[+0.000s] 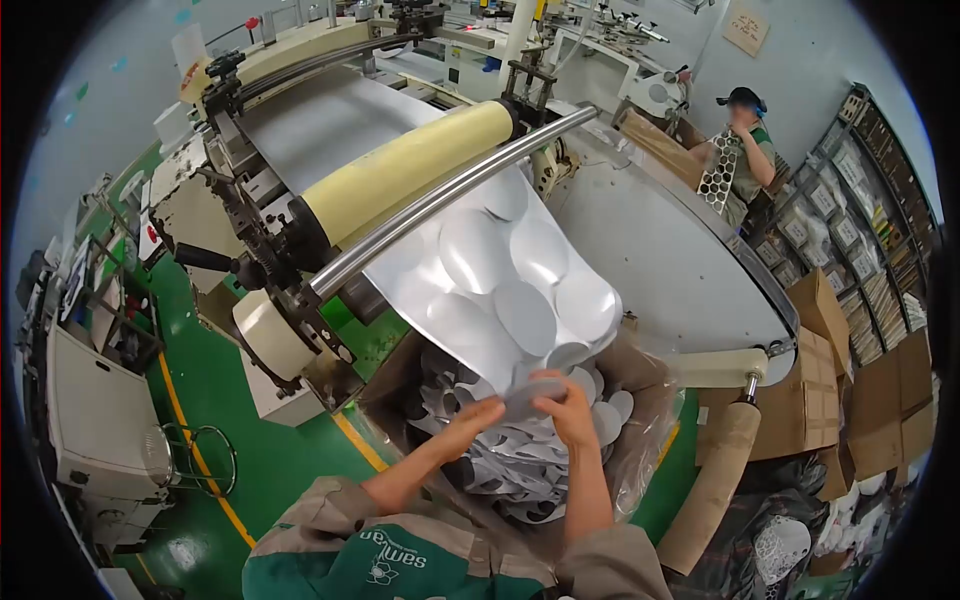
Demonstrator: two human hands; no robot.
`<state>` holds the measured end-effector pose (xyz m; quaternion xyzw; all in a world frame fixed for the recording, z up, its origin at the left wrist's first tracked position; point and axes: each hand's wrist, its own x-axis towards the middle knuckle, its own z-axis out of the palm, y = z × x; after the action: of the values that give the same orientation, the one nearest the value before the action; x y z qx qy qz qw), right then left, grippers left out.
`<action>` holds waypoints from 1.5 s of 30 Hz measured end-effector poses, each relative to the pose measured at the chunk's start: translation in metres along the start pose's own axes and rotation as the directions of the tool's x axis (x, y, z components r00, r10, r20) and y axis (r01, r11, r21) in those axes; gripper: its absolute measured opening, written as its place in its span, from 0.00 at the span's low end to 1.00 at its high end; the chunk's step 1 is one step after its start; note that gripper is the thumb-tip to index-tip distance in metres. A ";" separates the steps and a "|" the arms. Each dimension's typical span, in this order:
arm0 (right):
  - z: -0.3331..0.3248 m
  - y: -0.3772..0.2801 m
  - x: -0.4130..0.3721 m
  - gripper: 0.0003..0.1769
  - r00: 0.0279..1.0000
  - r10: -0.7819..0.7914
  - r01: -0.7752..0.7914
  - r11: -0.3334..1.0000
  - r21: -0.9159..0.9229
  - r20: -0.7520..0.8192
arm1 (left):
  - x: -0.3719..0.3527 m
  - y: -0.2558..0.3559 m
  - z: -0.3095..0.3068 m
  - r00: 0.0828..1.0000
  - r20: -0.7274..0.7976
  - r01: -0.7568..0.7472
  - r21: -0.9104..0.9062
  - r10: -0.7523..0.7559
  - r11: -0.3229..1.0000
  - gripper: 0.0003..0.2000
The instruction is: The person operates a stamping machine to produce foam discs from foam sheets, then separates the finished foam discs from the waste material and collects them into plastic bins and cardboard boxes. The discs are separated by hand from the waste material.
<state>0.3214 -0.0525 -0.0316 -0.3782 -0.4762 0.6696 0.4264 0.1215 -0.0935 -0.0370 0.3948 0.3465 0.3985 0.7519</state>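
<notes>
A silvery sheet [470, 270] with large oval cut shapes hangs down from the machine's rollers toward me. At its lower end, a grey oval disc [532, 399] is between my two hands. My left hand [474, 420] is closed on the disc's left edge, thumb and fingers together. On the opposite side, my right hand [568, 408] grips the disc with its fingers curled over the edge. Just under both hands, a lined carton [640, 400] holds a heap of cut discs and scrap strips [510, 480].
A steel bar [450, 200] and a yellow roller [410, 165] span the machine ahead. A cardboard-coloured roll [712, 485] leans at the right, near brown boxes [800, 390]. Farther right, another person [750, 150] holds a perforated sheet [718, 175]. Shelves [850, 220] line the wall.
</notes>
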 end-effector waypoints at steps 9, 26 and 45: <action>-0.044 0.021 -0.037 0.26 0.968 0.102 -0.126 0.987 -0.095 -0.229 | 0.030 -0.042 0.001 0.939 0.072 0.327 0.116 -0.336 0.938 0.30; 0.014 -0.015 0.040 0.32 0.999 -0.006 -0.002 0.979 -0.202 -0.039 | 0.057 -0.069 -0.064 0.964 -0.265 -0.027 -0.137 -0.010 0.990 0.21; 0.011 0.027 0.048 0.24 0.997 -0.057 0.057 0.998 -0.009 -0.050 | 0.017 0.014 -0.049 0.965 -0.184 -0.199 -0.048 0.187 0.979 0.19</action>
<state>0.2888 -0.0161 -0.0598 -0.3828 -0.4786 0.6457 0.4555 0.0839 -0.0579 -0.0507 0.3645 0.3590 0.5147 0.6880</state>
